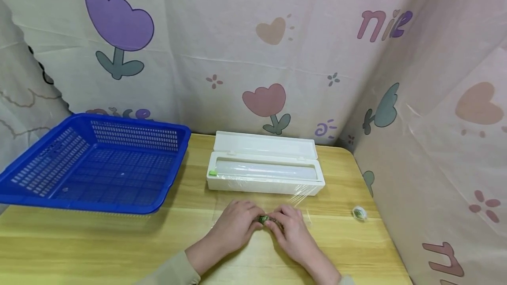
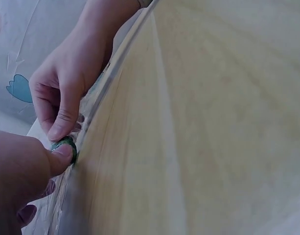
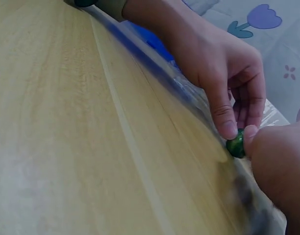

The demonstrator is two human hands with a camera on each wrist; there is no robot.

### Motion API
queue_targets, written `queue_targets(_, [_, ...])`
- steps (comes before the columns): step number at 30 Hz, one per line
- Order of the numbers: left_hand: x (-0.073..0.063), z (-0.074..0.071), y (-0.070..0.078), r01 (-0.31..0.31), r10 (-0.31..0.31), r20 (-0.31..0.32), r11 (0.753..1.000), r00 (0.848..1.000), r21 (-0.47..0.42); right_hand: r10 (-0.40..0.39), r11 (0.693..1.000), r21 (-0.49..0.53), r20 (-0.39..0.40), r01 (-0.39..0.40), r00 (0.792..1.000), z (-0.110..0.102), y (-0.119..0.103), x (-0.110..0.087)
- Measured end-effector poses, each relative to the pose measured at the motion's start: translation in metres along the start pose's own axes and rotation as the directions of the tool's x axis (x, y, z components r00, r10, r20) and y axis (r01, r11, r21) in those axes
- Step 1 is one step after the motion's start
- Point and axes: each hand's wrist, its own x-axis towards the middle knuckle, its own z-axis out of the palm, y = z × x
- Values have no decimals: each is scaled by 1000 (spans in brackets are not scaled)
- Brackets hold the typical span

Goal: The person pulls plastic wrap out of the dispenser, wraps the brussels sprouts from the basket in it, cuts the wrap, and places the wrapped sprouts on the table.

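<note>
A small, round green bundle [image 1: 263, 219] with dark green patches sits between the fingertips of both hands, low over the table. My left hand [image 1: 237, 223] pinches it from the left, while my right hand [image 1: 291, 232] grips its right side. Both thumbs press on the bundle [image 2: 66, 143], and the fingers hide much of it; its exact kind cannot be told. Under the hands lies a sheet of clear cling film [image 1: 225, 201], drawn out from a white dispenser box [image 1: 265, 185] with its lid raised behind. Inside the box rests the film roll [image 1: 265, 169].
To the left stands a large blue plastic basket [image 1: 115, 208] with mesh sides. A small film-wrapped green piece [image 1: 359, 213] lies near the right edge of the wooden table [image 1: 99, 250]. Patterned cloth [image 1: 222, 25] hangs behind and along the right side.
</note>
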Motion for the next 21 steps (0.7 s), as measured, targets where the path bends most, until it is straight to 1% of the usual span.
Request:
queue_targets(5, [1,0,-3,9,-8,-10,1000,1000,10,-95,995,7,-71,96,993,3,2,3])
queue_targets(8, [2,1,-4,15,-15,-20,1000,1000,13,-129,991,9,-90,130,988,5,3,6])
queue_targets(10, [3,1,-5,24,-24,-21,1000,1000,13,-128,992,-3,-93,128,987,6,4,8])
queue_targets(14, [4,1,-5,30,-30,-19,999,999,14,-101,995,-34,-83,98,991,6,6,13])
queue_targets(18, [4,0,-6,18,-18,-37,1000,999,-1,-93,993,-78,-84,86,992,8,9,16])
queue_targets(21, [7,1,-7,13,-12,-44,1000,999,13,-95,991,-108,-98,84,991,10,11,17])
